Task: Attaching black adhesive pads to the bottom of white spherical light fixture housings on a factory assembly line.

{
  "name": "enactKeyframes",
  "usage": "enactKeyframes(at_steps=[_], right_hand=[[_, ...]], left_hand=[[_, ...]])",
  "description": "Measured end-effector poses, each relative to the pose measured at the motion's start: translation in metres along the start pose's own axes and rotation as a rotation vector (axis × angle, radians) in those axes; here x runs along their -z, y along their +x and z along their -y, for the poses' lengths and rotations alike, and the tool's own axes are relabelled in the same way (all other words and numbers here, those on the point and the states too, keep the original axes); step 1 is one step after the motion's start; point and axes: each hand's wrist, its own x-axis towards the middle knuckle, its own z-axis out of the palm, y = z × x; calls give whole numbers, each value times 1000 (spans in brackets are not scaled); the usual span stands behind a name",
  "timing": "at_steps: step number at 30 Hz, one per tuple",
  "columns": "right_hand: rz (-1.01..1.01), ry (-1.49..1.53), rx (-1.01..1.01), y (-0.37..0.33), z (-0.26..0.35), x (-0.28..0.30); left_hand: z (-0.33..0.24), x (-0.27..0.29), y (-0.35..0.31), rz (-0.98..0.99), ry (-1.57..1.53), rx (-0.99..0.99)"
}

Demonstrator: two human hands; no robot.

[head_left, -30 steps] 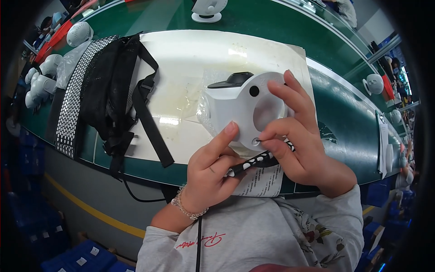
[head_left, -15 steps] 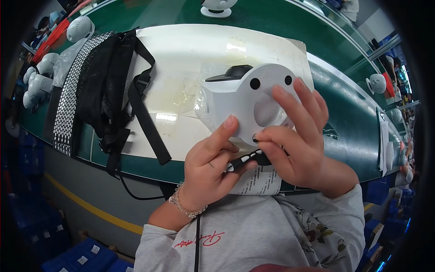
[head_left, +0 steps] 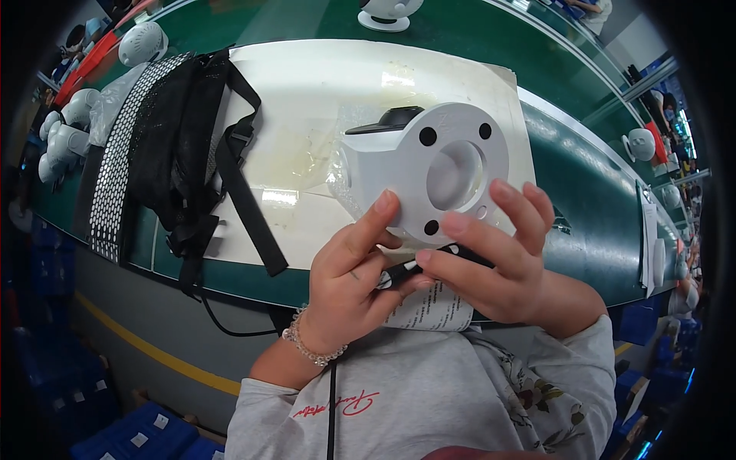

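Note:
A white device with a ring-shaped base (head_left: 497, 162) rests tilted on the table, its underside facing me. Three round black foot pads (head_left: 428, 136) sit on the ring; a small bare round recess (head_left: 481, 212) shows near its lower right. My left hand (head_left: 349, 264) is closed round a black strip of pads with white spots (head_left: 396, 274), its index finger against the device's side. My right hand (head_left: 498, 257) has its thumb on that strip and its index finger just above, the strip running between them; its other fingers are raised before the ring. Any loose pad in its fingers is hidden.
A black strapped bag (head_left: 172, 146) lies left on a white perforated strip. Under the device are a pale board (head_left: 307, 69) and clear bubble wrap (head_left: 341, 180). Other white devices (head_left: 67, 142) stand on the green table (head_left: 268, 27). A printed sheet (head_left: 437, 310) hangs at the front edge.
My right thumb and index finger have left the lower black pad on the ring and come down to the strip. That pad now shows on the base. My left hand has barely moved.

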Motion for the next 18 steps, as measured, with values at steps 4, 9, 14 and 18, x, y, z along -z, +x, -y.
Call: enactKeyframes(at_steps=[4,9,14,18], right_hand=[[-80,21,86,-3,-5,-5],[-306,238,186,-12,-19,-9],[-74,412,-323,-3,-35,9],[23,467,-401,-5,-34,8]], left_hand=[[0,1,0,32,26,-10],[2,4,1,76,34,-53],[-1,2,-1,43,2,-3],[-1,0,-2,24,-7,18]])
